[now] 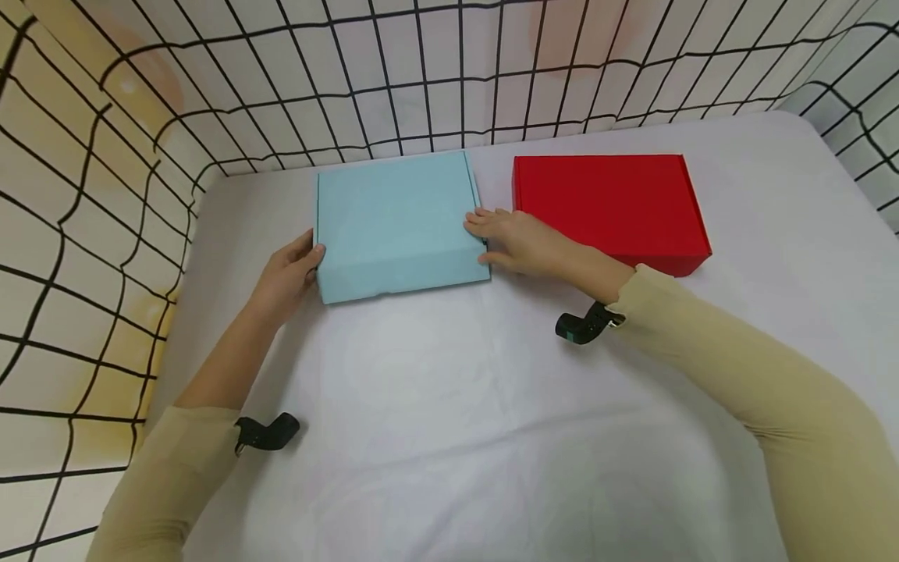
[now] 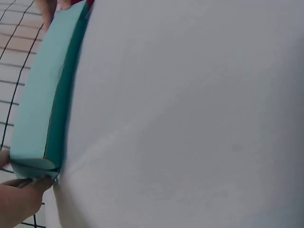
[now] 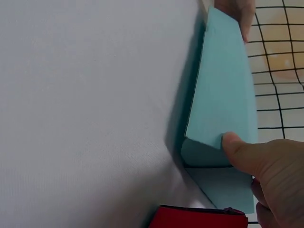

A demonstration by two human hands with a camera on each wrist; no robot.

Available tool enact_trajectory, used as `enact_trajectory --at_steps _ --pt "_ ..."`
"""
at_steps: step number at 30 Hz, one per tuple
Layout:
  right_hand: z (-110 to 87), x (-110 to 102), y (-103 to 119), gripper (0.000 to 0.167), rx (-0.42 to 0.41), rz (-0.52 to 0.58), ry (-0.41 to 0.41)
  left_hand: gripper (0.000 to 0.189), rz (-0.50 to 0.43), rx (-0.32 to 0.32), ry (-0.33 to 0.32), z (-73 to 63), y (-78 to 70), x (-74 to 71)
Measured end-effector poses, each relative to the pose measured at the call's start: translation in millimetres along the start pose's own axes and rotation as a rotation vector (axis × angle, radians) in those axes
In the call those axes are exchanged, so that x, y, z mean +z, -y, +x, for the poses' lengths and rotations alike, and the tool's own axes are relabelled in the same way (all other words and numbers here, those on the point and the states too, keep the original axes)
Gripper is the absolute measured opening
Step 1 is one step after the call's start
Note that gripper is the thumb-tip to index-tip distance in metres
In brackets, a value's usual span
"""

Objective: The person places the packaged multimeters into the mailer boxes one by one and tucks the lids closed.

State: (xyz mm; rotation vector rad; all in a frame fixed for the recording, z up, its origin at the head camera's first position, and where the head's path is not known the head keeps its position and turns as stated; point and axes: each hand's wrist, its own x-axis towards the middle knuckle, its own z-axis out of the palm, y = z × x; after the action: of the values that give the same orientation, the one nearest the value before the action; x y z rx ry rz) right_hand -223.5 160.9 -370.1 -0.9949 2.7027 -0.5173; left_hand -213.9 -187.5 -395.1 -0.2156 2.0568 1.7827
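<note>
A flat light blue cardboard box [image 1: 393, 211] lies on the white cloth, its front panel [image 3: 221, 90] sloping toward me. At its left end, my left hand [image 1: 281, 277] holds the edge, thumb on the upper edge and fingers against the side. The left wrist view shows these fingers [image 2: 38, 184] at the box's end flap. My right hand [image 1: 523, 242] rests on the right end, fingers extended over the top's edge and thumb near the front corner. In the right wrist view the thumb [image 3: 232, 142] touches the front panel, above a side flap [image 3: 228, 185] that sticks out.
A red box [image 1: 611, 207] sits to the right of the blue one, partly behind my right forearm. Black wire grid [image 1: 421, 86] fences the back and sides of the white-covered table [image 1: 421, 406]. Dark wrist devices [image 1: 270, 432] jut from both sleeves.
</note>
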Motion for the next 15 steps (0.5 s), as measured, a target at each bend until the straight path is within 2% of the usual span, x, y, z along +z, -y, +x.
enact_trajectory --at_steps 7,15 --pt "0.2 -3.2 -0.3 0.06 -0.02 -0.039 0.015 0.077 0.139 0.011 0.064 2.8 0.0 -3.1" --pt "-0.4 -7.3 -0.7 0.058 -0.016 -0.063 0.04 0.078 0.102 0.023 0.056 4.5 0.2 -0.3"
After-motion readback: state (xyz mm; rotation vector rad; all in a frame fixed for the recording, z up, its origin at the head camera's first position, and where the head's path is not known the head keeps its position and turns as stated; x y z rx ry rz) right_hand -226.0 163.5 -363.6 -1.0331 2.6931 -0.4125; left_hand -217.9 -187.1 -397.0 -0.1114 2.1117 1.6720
